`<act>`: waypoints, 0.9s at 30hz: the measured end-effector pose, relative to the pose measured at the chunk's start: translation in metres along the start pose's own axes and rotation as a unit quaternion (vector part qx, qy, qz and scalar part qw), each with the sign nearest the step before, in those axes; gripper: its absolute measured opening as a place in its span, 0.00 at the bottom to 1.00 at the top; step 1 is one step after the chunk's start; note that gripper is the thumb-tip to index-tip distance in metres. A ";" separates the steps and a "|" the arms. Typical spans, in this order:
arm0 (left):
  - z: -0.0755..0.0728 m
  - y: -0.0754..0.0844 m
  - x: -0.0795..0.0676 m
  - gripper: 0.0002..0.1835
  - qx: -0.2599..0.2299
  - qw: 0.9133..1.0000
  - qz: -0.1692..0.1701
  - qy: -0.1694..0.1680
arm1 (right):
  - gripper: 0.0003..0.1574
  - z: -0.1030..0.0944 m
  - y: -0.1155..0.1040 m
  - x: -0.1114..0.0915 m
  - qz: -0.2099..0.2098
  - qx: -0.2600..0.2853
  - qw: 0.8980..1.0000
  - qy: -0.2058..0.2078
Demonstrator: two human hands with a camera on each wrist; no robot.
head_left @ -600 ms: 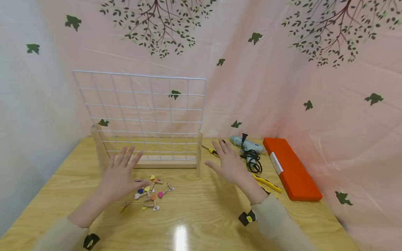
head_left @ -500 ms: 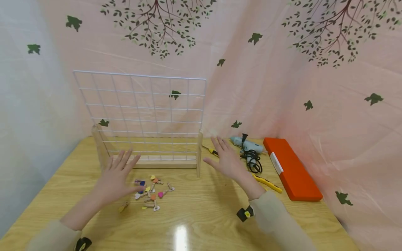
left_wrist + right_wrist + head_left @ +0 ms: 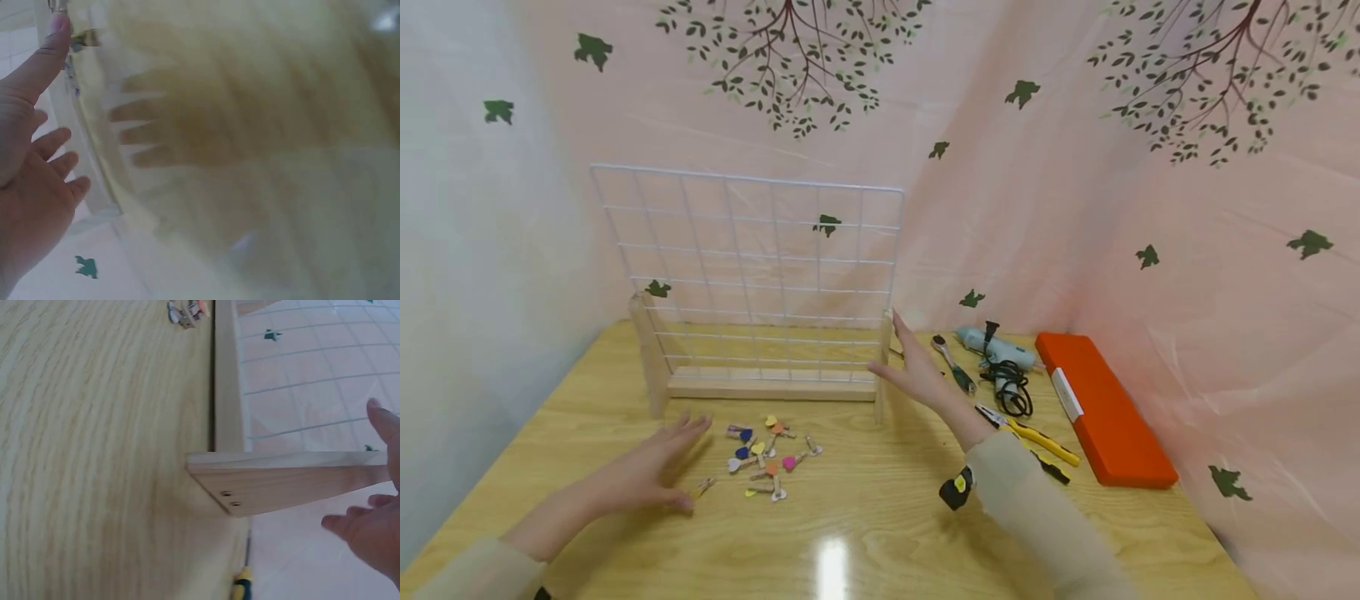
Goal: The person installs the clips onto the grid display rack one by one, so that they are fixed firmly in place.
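A wooden stand (image 3: 775, 390) with an upright white wire grid (image 3: 745, 177) stands at the table's back left. My right hand (image 3: 922, 375) is at the stand's right post (image 3: 881, 398), thumb in front and fingers behind, all extended. In the right wrist view the hand (image 3: 375, 534) spans the wooden post (image 3: 281, 487); contact is hard to tell. Left of the small clothespins with coloured hearts (image 3: 789, 462), my left hand (image 3: 643, 471) hovers over the table, fingers spread and holding nothing. One clothespin (image 3: 703, 487) lies near its thumb.
On the right lie a ratchet wrench (image 3: 953, 364), a glue gun (image 3: 1000, 348) with a coiled black cord, yellow-handled pliers (image 3: 1037, 438) and a flat red case (image 3: 1105, 408). A screwdriver (image 3: 242, 584) shows beside the post. A printed pink curtain (image 3: 970, 208) hangs behind the table.
My right hand has moved left to the stand's right post. The left hand has moved down and left, away from the grid. The head view has shifted slightly.
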State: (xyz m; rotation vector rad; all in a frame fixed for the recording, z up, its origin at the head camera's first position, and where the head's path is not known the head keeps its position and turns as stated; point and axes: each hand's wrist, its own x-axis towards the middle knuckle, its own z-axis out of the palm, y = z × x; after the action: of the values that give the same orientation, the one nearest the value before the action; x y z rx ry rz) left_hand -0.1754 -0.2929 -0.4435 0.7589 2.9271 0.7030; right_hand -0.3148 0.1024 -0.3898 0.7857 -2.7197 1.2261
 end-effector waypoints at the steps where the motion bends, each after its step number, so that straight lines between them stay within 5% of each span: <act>1: 0.002 -0.003 -0.001 0.56 0.003 1.000 0.008 0.000 | 0.58 0.002 0.003 0.002 -0.004 0.021 1.000 0.006; 8: 0.011 -0.010 0.001 0.30 0.031 0.995 0.086 0.039 | 0.51 0.007 -0.004 -0.001 -0.040 0.085 0.994 0.053; 14: 0.018 -0.014 0.003 0.09 -0.030 0.989 0.130 0.058 | 0.47 0.010 -0.005 -0.007 -0.040 0.083 0.994 0.060; 18: 0.017 -0.014 0.002 0.08 -0.052 0.991 0.114 0.053 | 0.47 0.012 -0.001 -0.007 -0.043 0.078 0.994 0.059; 23: -0.001 -0.009 0.005 0.06 -0.091 0.994 0.053 0.013 | 0.48 0.016 0.016 0.000 -0.058 0.076 0.994 0.061; 27: -0.022 -0.009 0.011 0.05 -0.070 0.996 0.023 0.042 | 0.50 0.020 0.035 0.007 -0.057 0.083 0.993 0.060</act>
State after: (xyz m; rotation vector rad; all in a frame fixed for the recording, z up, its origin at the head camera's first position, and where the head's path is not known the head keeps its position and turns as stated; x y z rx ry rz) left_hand -0.1920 -0.3036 -0.4272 0.8031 2.9031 0.9569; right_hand -0.3343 0.1041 -0.4257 0.8391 -2.4671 1.4368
